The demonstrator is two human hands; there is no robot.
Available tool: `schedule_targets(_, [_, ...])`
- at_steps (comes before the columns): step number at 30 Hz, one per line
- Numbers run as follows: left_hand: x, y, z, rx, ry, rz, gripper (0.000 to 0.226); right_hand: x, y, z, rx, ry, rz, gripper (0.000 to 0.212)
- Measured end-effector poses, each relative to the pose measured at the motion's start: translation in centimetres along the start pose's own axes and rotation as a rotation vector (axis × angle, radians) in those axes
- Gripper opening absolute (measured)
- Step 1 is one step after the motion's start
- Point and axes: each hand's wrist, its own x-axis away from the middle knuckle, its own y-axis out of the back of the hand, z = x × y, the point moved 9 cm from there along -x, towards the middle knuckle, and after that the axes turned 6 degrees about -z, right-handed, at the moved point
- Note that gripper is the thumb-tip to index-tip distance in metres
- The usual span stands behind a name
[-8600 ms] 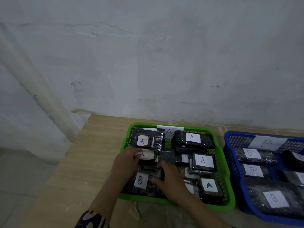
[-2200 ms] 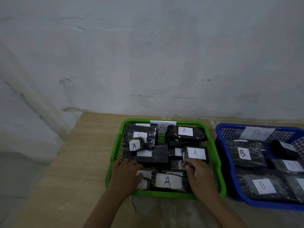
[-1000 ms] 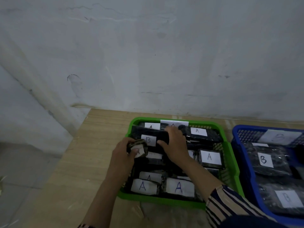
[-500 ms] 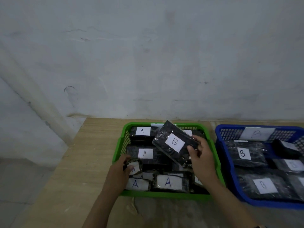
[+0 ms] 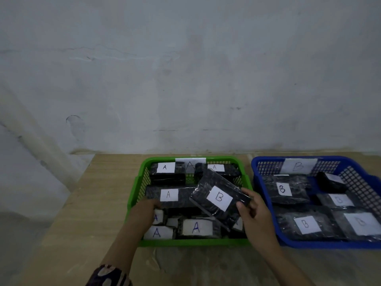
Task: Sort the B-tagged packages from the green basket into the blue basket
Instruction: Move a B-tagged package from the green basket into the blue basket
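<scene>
Tilting above green basket [image 5: 191,242]: B-tagged package [image 5: 219,198], right hand [image 5: 254,212] pinching, long axis upper-left to lower-right; left hand [image 5: 144,211] grip untellable.

Bare forearms, left arm's dark patterned sleeve cuff [image 5: 109,276] with pale rounded blotches

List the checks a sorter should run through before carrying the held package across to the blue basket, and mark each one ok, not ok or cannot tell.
1. Tag on the held package reads B: ok.
2. Right hand grips the package firmly at its edge: ok.
3. Package is lifted clear of the green basket contents: cannot tell, its lower corner overlaps the packages beneath.
4. Blue basket carries a B sign and holds B packages: ok.
5. Left hand is out of the carrying path, low at the green basket's left side: ok.
6. No more B packages remain in the green basket: cannot tell, some are covered.
</scene>
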Motion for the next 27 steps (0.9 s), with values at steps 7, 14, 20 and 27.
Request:
schedule_targets(7, [-0.1,-0.3,-0.7,-0.228,0.020,0.008,0.030,-0.6,3.8,0.3,-0.012,0.000,-0.068,0.030])
schedule_targets(14, [0.3,-0.8,0.1,-0.195,0.036,0.038,0.037,-0.9,6.3,0.0,-0.004,-0.009,-0.074,0.031])
schedule_targets(20, [0.9,-0.8,0.4,-0.073,0.046,0.031,0.021,-1.1,7.0,-0.1,0.005,0.010,-0.044,0.033])
schedule_targets(27, [1.0,-1.3,-0.5,-0.083,0.034,0.015,0.023,-1.2,4.8,-0.2,0.021,0.027,0.046,0.031])
